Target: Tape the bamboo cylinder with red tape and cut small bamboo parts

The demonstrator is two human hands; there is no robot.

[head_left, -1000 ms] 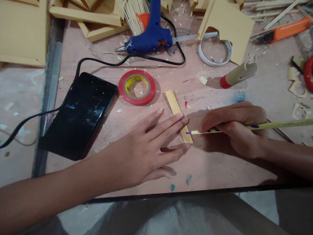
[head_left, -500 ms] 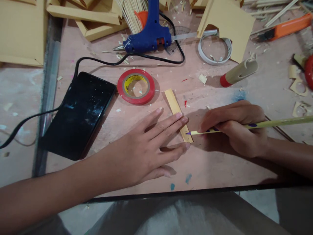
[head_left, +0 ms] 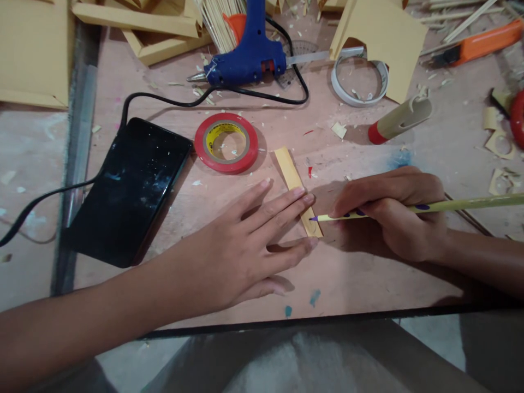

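Observation:
A narrow tan strip (head_left: 289, 170) lies slanted on the pinkish tabletop (head_left: 254, 322). My left hand (head_left: 241, 245) rests flat with its fingers spread, and its fingertips press on the lower half of the strip. My right hand (head_left: 393, 210) is closed around a yellow-green pencil (head_left: 470, 204) with purple spots. The purple tip of the pencil touches the strip just below my left fingertips, by a faint curved mark near the strip's lower end.
Left of the strip are red tape (head_left: 226, 143) and a black phone (head_left: 133, 191). Behind lie a blue glue gun (head_left: 245, 65), a white tape ring (head_left: 338, 87), a tube with a red end (head_left: 401, 121), an orange cutter (head_left: 487, 42) and cardboard pieces (head_left: 167, 48).
The pencil tip has moved slightly up and left along the strip, and more of the curved mark shows. My left hand holds its place on the strip.

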